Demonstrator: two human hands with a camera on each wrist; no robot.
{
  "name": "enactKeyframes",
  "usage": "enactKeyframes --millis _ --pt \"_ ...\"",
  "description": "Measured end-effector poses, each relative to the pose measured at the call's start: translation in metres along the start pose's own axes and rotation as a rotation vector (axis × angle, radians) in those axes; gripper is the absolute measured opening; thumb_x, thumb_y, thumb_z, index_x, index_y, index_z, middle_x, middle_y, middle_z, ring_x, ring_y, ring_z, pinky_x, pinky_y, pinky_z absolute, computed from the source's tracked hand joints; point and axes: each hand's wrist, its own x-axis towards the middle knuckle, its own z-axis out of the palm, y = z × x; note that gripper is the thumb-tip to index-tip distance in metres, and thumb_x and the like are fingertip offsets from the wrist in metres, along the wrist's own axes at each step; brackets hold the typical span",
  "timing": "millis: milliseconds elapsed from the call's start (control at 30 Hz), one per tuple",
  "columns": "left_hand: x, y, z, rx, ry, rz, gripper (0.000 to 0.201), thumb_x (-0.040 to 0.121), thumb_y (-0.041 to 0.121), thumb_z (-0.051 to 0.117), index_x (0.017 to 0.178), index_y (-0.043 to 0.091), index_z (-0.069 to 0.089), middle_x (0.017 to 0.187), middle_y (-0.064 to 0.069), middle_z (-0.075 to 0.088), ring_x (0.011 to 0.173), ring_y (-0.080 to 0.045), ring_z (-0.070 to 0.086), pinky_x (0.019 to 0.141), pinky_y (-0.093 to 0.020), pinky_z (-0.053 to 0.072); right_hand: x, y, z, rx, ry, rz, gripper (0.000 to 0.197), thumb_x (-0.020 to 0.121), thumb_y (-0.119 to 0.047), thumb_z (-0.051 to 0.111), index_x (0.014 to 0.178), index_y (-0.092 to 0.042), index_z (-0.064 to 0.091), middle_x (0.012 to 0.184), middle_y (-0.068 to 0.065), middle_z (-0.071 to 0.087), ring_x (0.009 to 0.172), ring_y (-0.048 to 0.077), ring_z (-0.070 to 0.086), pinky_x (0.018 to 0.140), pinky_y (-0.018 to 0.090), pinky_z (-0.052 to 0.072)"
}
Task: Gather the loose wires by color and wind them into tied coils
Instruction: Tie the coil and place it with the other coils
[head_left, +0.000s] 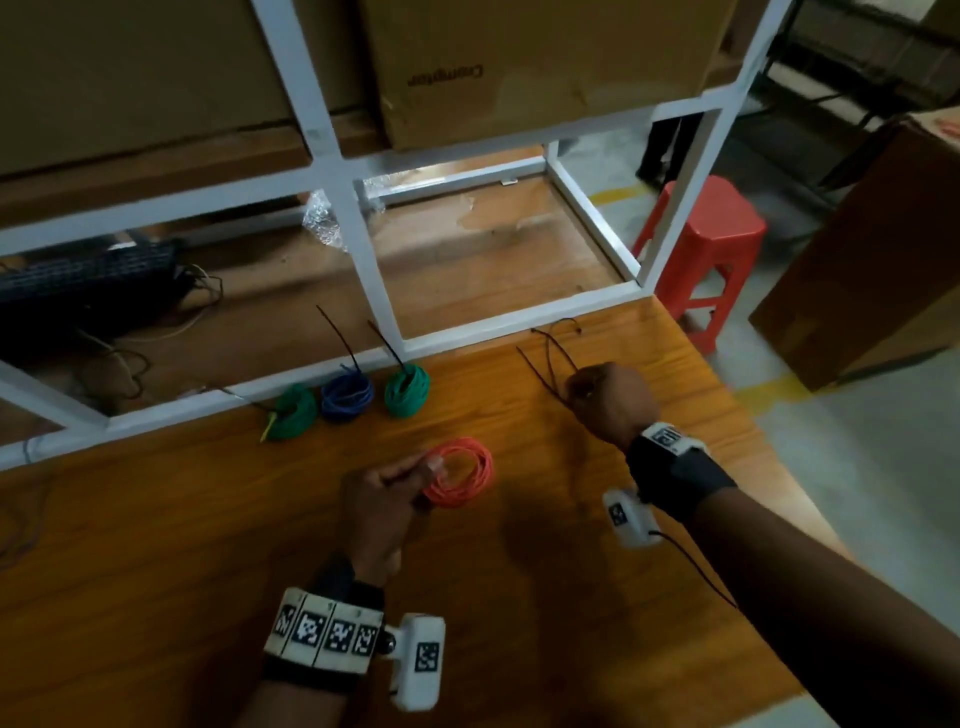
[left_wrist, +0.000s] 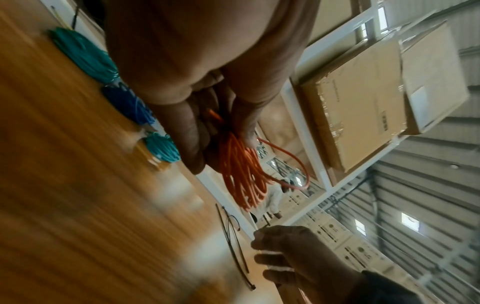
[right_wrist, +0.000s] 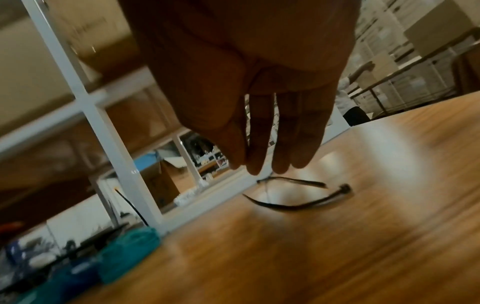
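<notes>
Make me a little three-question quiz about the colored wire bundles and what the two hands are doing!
1. True or false: the left hand holds the orange coil.
2. How many tied coils sit by the white frame? A) two B) three C) five
3. Fill in: the right hand reaches to the loose black ____ on the table.

Key: 1 true. 2 B: a green coil, a blue coil and another green coil. 3 cable ties; whether the fingers already pinch one cannot be told.
</notes>
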Motion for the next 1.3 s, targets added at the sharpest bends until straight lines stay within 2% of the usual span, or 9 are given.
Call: enactKeyframes --millis 100,233,333,467,600,700,833,1000,1300 --pt "0.011 -0.009 0.019 -0.062 0.102 -0.076 0.017 0.083 0.020 0.078 0.100 0.019 0.075 0.079 0.004 0.077 0.081 -0.015 0.074 0.076 -0.041 0.062 0.018 0.013 0.005 -0.078 -0.143 0.067 0.019 0.094 -0.022 0.073 0.112 -0.016 0.077 0.107 0.008 0.076 0.084 0.022 0.067 0.070 0.026 0.047" --pt "0.022 -0.018 0.032 -0.112 0.148 -0.116 0.016 0.083 0.017 0.079 0.098 0.015 0.075 0.090 -0.007 0.077 0.085 -0.021 0.074 0.068 -0.039 0.062 0.029 0.014 0.011 -0.102 -0.219 0.062 0.012 0.095 -0.024 0.071 0.103 -0.018 0.078 0.103 0.006 0.077 0.078 0.018 0.065 0.067 0.027 0.049" --pt "0.031 -0.022 0.033 -0.098 0.159 -0.135 0.017 0.083 0.016 0.079 0.099 0.011 0.075 0.085 -0.007 0.078 0.088 -0.024 0.074 0.076 -0.042 0.061 0.014 0.009 0.011 -0.071 -0.277 0.018 0.014 0.095 -0.034 0.072 0.096 -0.021 0.077 0.093 0.000 0.076 0.074 0.013 0.069 0.060 0.026 0.054" --pt "0.044 -0.028 0.026 -0.038 0.192 -0.115 0.013 0.081 0.020 0.081 0.092 0.017 0.078 0.083 -0.003 0.078 0.090 -0.023 0.073 0.084 -0.045 0.060 -0.045 -0.009 0.009 -0.161 -0.096 -0.260 0.018 0.092 -0.032 0.070 0.102 -0.022 0.081 0.092 -0.001 0.076 0.074 0.017 0.071 0.058 0.026 0.054" --pt "0.048 -0.026 0.016 -0.009 0.207 -0.071 0.016 0.083 0.021 0.079 0.098 0.017 0.077 0.087 0.003 0.075 0.092 -0.017 0.069 0.086 -0.040 0.058 -0.097 -0.042 0.013 -0.239 -0.022 -0.400 0.033 0.092 -0.038 0.053 0.104 -0.025 0.081 0.100 -0.003 0.072 0.071 0.023 0.069 0.055 0.038 0.058" --pt "0.047 -0.025 0.009 0.015 0.208 -0.016 0.009 0.086 0.024 0.077 0.094 0.024 0.075 0.089 0.006 0.073 0.089 -0.011 0.067 0.080 -0.032 0.056 -0.115 -0.062 0.020 -0.369 -0.042 -0.405 0.039 0.095 -0.041 0.042 0.098 -0.024 0.078 0.101 -0.003 0.067 0.069 0.024 0.067 0.054 0.037 0.057" --pt "0.045 -0.025 0.001 0.028 0.228 0.015 0.009 0.086 0.025 0.077 0.094 0.020 0.077 0.092 0.006 0.076 0.085 -0.005 0.067 0.070 -0.021 0.050 -0.133 -0.084 0.024 -0.455 -0.048 -0.394 0.028 0.099 -0.035 0.052 0.097 -0.021 0.076 0.102 -0.001 0.065 0.074 0.026 0.068 0.055 0.033 0.052" --pt "0.038 -0.027 -0.009 0.042 0.238 0.062 0.018 0.084 0.027 0.078 0.099 0.016 0.079 0.091 0.002 0.077 0.083 -0.008 0.071 0.077 -0.028 0.058 -0.147 -0.103 0.030 -0.482 -0.042 -0.396 0.025 0.101 -0.032 0.054 0.097 -0.017 0.075 0.100 0.003 0.063 0.078 0.027 0.067 0.055 0.030 0.038" --pt "0.034 -0.026 -0.035 0.110 0.261 0.144 0.020 0.087 0.028 0.076 0.104 0.018 0.076 0.097 0.002 0.077 0.082 -0.007 0.069 0.075 -0.028 0.057 -0.154 -0.122 0.032 -0.493 -0.037 -0.466 0.022 0.098 -0.025 0.060 0.082 -0.013 0.069 0.089 0.003 0.056 0.067 0.025 0.060 0.050 0.038 0.053"
